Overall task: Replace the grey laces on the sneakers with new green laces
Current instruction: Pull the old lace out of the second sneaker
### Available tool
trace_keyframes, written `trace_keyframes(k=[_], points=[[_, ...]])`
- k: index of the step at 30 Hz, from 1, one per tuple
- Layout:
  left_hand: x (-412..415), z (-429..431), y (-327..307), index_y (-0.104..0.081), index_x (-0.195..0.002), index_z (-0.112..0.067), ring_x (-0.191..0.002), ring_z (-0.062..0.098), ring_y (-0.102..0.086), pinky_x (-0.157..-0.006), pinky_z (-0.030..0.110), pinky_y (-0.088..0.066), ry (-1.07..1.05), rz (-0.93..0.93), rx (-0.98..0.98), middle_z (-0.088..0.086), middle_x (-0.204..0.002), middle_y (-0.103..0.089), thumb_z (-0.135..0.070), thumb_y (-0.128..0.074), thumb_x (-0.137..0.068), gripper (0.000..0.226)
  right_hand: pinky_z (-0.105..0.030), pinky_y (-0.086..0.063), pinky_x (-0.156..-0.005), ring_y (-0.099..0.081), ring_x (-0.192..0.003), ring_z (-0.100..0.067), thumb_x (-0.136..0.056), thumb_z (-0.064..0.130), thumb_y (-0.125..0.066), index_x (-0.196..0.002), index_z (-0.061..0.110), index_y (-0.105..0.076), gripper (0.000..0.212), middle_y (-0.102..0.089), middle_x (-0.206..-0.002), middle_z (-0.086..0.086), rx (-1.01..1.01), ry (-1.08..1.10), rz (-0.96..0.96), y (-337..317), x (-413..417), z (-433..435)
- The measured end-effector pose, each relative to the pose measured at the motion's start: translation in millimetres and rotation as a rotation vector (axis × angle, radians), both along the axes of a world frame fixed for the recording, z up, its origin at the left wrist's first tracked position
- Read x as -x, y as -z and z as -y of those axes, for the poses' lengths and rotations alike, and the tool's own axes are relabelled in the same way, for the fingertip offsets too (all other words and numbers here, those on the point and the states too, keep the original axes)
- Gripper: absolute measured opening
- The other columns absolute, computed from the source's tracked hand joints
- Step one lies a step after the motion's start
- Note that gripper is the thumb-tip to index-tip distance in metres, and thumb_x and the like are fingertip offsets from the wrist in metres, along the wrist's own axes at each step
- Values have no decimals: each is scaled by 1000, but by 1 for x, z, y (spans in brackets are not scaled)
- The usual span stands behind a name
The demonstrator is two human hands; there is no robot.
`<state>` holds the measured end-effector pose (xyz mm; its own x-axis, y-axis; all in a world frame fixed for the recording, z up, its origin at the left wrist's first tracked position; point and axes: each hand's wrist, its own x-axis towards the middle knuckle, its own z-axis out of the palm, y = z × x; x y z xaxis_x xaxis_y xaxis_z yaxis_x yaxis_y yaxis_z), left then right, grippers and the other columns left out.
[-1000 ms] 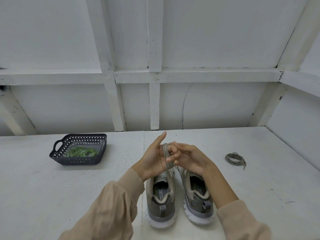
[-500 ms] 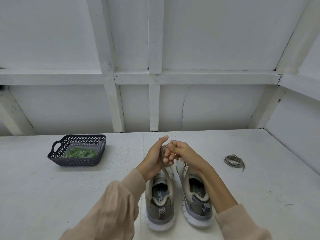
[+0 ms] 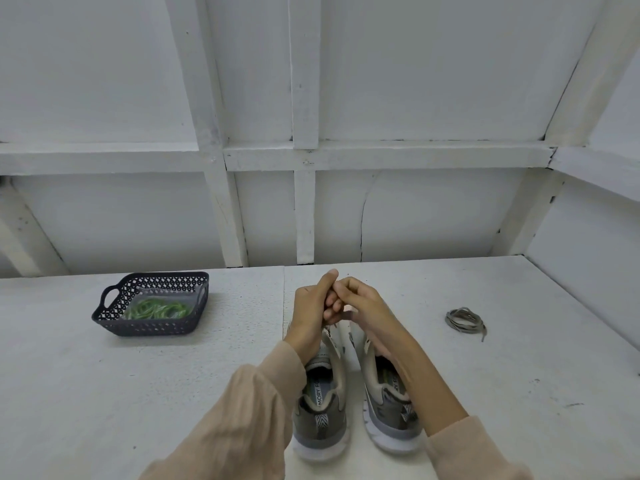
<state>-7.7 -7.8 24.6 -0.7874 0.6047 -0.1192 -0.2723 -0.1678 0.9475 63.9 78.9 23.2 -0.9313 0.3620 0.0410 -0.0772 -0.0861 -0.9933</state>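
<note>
Now both hands meet in mid-air above the toe ends of the sneakers, center of the view. Left hand shows its back to the camera with one digit sticking up. Right hand has its fingers curled in against the left palm, and the two hands are touching. Cannot tell whether either hand grips anything, since the contact spot is hidden behind the left hand and blurred.

Left sneaker and right sneaker stand side by side on the white table, upright, heels toward the camera and toes pointing away, close together but not touching. They are grey and beige with white soles. The fronts are mostly covered by the wrists, and the lacing state is only partly visible.

A loose grey lace lies coiled on the table, well to the right of the sneakers, with one end trailing toward the near side.

A dark perforated basket with handles sits on the table, well to the left of the hands. The green laces lie bundled inside it, on what looks like clear plastic.

Beige sleeves cover both forearms: the left sleeve reaches to the wrist, while the right sleeve is pushed up, leaving the forearm bare. The right forearm crosses over the right sneaker's opening.

A white panelled wall with wooden framing stands behind the table, and a side panel closes off the right edge.
</note>
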Motion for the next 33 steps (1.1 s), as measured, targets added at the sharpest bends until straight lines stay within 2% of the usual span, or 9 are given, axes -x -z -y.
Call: trace_keyframes(k=[3,5,7,11,17,20,24,29,33], points=[[1,3,-2,-34,-46,-13,-40,15,-26,-46,25,-26,15,64,-57,1,-39,-35,-29,-58,-93,55,-49,-47,-98,-62,-93,-29,-94,14,-60,-116,3,-54,26,-64,-98,-18,258,-192,-43,13,-12,-12],[-1,4,-4,-35,-47,-14,-40,14,-26,-44,23,-28,24,84,-75,1,-41,-37,-29,-58,-93,54,-49,-47,-102,-61,-101,-31,-93,4,-61,-127,1,-50,36,-62,-105,-22,330,-189,-48,21,-15,-14],[-2,3,-4,-37,-48,-15,-39,12,-27,-44,21,-28,22,94,-78,1,-42,-39,-31,-59,-93,53,-45,-50,-98,-63,-99,-30,-91,-2,-60,-129,0,-49,40,-62,-104,-22,347,-136,-68,25,-15,-11],[-5,-1,-1,-38,-49,-15,-36,10,-27,-40,20,-26,-23,97,-55,0,-41,-41,-32,-58,-93,51,-34,-56,-84,-68,-86,-23,-88,-8,-59,-117,0,-52,31,-65,-93,-17,330,-23,-78,27,-13,-4],[-6,-7,4,-42,-55,-13,-40,13,-32,-48,24,-29,-48,65,-84,3,-51,-48,-24,-49,-94,42,-25,-55,-66,-69,-73,-17,-90,-8,-57,-105,2,-57,18,-65,-86,-12,256,180,-4,24,-13,1],[-6,-10,6,-42,-58,-13,-45,15,-32,-51,27,-28,-14,47,-141,5,-57,-49,-22,-44,-95,38,-29,-55,-69,-67,-77,-18,-93,3,-58,-108,4,-57,15,-66,-91,-12,324,112,56,22,-17,-7],[-11,-19,5,-44,-61,-12,-46,13,-34,-53,27,-31,-9,50,-204,5,-61,-51,-22,-43,-97,37,-35,-58,-75,-65,-90,-27,-95,11,-56,-110,4,-56,17,-68,-98,-12,537,-32,64,23,-24,-15],[-21,-38,3,-44,-65,-9,-50,14,-38,-53,25,-36,46,-17,-234,5,-63,-51,-21,-40,-100,37,-30,-57,-74,-68,-90,-23,-93,9,-58,-112,5,-56,20,-68,-99,-11,567,29,25,26,-33,-30],[-32,-57,6,-50,-72,-9,-58,12,-49,-61,27,-43,133,-64,-219,6,-70,-53,-25,-37,-103,37,-30,-53,-78,-67,-87,-20,-85,11,-62,-101,4,-64,18,-68,-100,-12,626,140,11,28,-40,-48]])
